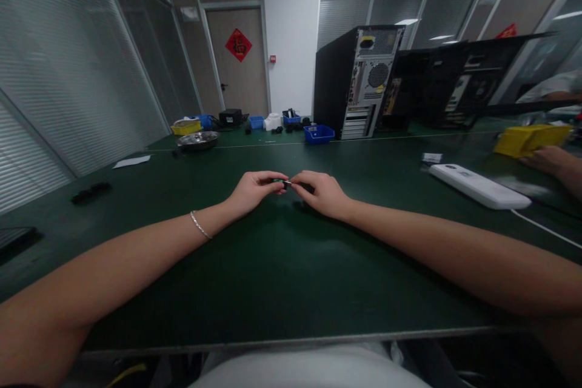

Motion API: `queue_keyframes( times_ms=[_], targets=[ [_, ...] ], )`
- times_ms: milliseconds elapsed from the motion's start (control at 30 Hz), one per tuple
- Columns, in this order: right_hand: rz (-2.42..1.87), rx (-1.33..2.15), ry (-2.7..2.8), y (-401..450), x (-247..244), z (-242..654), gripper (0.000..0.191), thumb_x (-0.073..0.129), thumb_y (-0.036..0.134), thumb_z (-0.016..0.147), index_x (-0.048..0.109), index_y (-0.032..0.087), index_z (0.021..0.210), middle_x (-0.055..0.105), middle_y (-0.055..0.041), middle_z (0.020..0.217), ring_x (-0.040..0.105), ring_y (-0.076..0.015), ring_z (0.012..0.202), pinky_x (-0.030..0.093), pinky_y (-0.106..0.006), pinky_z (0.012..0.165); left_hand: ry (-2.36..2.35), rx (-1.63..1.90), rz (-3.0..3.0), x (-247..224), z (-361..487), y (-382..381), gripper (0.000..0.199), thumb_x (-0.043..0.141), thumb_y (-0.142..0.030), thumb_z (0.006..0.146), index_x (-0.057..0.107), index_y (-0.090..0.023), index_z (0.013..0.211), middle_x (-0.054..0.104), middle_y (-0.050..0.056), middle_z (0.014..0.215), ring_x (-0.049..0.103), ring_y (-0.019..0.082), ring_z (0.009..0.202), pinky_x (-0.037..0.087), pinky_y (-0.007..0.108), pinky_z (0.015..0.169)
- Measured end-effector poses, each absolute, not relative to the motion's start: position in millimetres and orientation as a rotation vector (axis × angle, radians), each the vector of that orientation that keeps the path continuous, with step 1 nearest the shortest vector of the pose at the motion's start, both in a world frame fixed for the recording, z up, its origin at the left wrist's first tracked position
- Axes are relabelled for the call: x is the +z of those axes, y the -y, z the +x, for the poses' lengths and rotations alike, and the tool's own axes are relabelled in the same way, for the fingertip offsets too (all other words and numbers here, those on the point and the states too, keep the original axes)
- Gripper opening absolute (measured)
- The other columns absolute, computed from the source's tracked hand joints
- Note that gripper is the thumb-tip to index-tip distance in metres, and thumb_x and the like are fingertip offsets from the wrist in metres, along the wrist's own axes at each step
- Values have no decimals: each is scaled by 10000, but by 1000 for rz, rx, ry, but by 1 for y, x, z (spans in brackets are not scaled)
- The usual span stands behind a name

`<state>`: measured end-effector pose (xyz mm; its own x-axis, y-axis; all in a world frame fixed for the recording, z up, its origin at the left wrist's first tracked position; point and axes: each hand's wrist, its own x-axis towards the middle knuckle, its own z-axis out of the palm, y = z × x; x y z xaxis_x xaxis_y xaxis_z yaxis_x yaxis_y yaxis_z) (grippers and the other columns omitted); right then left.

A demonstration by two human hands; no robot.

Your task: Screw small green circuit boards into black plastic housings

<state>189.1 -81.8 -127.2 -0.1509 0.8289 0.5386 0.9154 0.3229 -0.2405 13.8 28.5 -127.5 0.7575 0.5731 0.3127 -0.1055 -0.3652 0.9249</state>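
My left hand (257, 191) and my right hand (322, 192) meet over the middle of the green table (273, 279). Between their fingertips is a small dark part with a shiny metal bit (287, 183), too small to name. The left thumb and fingers pinch its dark end, and the right thumb and forefinger close on the metal side. Both forearms reach in from the lower corners, with a silver bracelet on the left wrist. The fingers hide much of the part.
A white power strip (477, 185) lies to the right, near another person's hand (552, 162) at a yellow bin (530, 139). Behind stand a computer tower (336, 82), a blue bin (319, 134) and a metal bowl (197, 140). Dark items (91, 192) lie at left.
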Motion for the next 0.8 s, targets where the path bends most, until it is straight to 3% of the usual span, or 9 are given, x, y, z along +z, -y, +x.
queue_keyframes(
  times_ms=[367, 800],
  targets=[
    [-1657, -553, 2167, 85, -121, 185, 283, 392, 287, 933, 628, 236, 1080, 641, -52, 931, 580, -182, 817, 291, -261, 549, -375, 702, 2010, -128, 11, -30, 258, 651, -266, 763, 686, -164, 998, 717, 63, 891, 669, 204, 842, 517, 332, 801],
    [-1706, -289, 1941, 79, -128, 196, 228, 444, 309, 908, 645, 229, 981, 667, -27, 931, 602, -173, 826, 381, -253, 647, -387, 513, 1794, -132, 13, -45, 232, 675, -234, 754, 551, -129, 919, 663, 48, 836, 625, 123, 686, 492, 274, 674]
  ],
)
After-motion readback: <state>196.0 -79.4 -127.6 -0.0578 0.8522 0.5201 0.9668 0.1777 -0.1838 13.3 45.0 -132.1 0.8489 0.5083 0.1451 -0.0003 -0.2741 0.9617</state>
